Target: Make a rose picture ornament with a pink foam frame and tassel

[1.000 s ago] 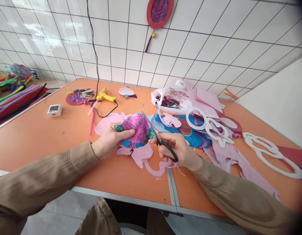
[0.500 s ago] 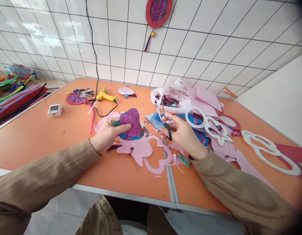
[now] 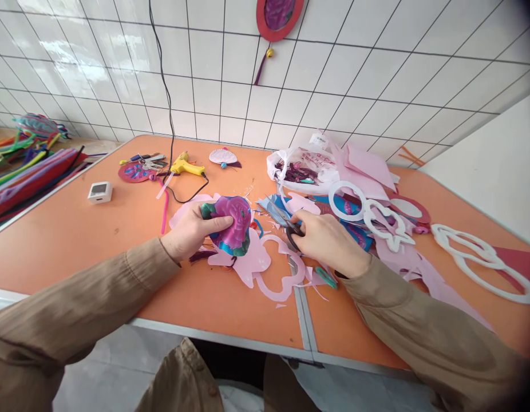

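Note:
My left hand (image 3: 190, 232) is closed on a shiny purple, green and blue flower-patterned cutout (image 3: 240, 220), thumb on its front and the other fingers behind it. A pair of black-handled scissors (image 3: 294, 230) is in my right hand (image 3: 329, 240), with the blades pointing up and left, apart from the cutout. Under and below the cutout lies a pink shaped piece (image 3: 248, 266). Beside it is a pink scalloped outline (image 3: 277, 296). Blue scraps (image 3: 271, 207) lie just past the scissors, and a small green tool (image 3: 325, 277) rests below my right hand.
A yellow glue gun (image 3: 188, 166) with a cord, a pink stick (image 3: 165, 212) and a white box-like device (image 3: 101, 193) lie on the left. Behind the scraps sits a plastic bag (image 3: 301, 171) of purple tassels. White frames (image 3: 483, 260) lie right. A red-rimmed ornament (image 3: 261, 20) hangs above.
The scissors have swung from pointing upward to lying lower, blades toward the upper left. My right hand has turned over them. The cutout has tilted slightly in my left hand.

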A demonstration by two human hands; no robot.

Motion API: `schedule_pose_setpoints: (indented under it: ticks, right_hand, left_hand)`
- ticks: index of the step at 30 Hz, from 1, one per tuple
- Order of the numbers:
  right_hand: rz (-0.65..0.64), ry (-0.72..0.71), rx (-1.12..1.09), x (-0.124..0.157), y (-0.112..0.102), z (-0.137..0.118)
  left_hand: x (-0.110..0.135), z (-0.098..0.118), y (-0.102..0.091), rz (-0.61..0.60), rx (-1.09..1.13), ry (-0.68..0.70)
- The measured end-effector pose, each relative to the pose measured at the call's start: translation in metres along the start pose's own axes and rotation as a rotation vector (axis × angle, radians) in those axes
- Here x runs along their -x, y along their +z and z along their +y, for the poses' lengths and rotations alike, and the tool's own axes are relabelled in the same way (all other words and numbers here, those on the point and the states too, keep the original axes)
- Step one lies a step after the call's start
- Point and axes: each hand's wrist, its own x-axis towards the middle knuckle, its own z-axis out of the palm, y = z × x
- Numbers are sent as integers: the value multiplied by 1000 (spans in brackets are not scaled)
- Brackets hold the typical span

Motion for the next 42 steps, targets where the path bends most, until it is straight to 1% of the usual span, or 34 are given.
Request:
schedule_pose_setpoints:
  ticks: [2, 4, 7, 9, 12, 14, 15, 17, 19, 21, 24, 26, 28, 30, 31, 33, 35, 37, 38, 39, 40, 42]
  right_hand:
    - [47, 34, 57, 0, 2, 0]
    - [82, 39, 37, 0, 5, 1]
    - [118, 6, -68, -1, 8, 4]
    - [132, 0, -143, -2, 9, 6]
    - [118, -7, -320, -4, 9, 7]
    - [126, -28, -405, -5, 9, 8]
    - [135, -39, -402, -5, 9, 8]
    - [124, -47, -297, -5, 9, 10]
    - [72, -20, -134, -6, 8, 11]
    - [23, 14, 9, -5, 6, 10]
    - [1, 22, 146, -5, 0, 9]
    - [-11, 22, 192, -5, -3, 8]
    - [-14, 32, 211, -5, -5, 9]
    - [-21, 34, 201, -6, -6, 10]
    - [-32, 29, 186, -6, -6, 11]
    - [-64, 17, 153, -7, -6, 12]
    - [-86, 15, 144, -8, -6, 12]
    - [-84, 19, 159, -8, -7, 12]
    - [-79, 19, 169, -8, -8, 11]
    - [-75, 14, 176, -8, -9, 11]
    - [-73, 9, 185, -8, -9, 10]
    - [-77, 2, 208, -8, -10, 8]
  left_hand:
    - [-1, -3, -2, -16, -25, 4]
    - [-2, -6, -3, -40, -40, 19]
    - [-5, -8, -5, -76, -36, 40]
    - [-6, -7, -4, -78, -19, 48]
    - [-4, -4, -3, -59, -14, 48]
    - [-2, -3, -2, -90, -33, 26]
    - [-2, -2, -2, -118, -44, 10]
    - [-1, -2, -1, -135, -48, -11]
    - [-2, -1, -1, -78, -11, -17]
    - [-5, 2, -2, 8, 72, -23]
    - [-11, 9, -3, 124, 221, -48]
    - [-14, 14, -3, 215, 291, -60]
    - [-16, 18, -3, 280, 327, -81]
    - [-16, 18, -3, 289, 329, -109]
    - [-15, 17, -4, 263, 317, -124]
    - [-14, 14, -6, 154, 261, -153]
    - [-12, 12, -8, -8, 130, -177]
    - [-10, 10, -10, -158, -100, -177]
    - [-9, 10, -10, -197, -241, -164]
    - [-9, 9, -11, -210, -386, -144]
    - [-9, 9, -11, -198, -529, -114]
    - [-9, 8, -12, -138, -794, -37]
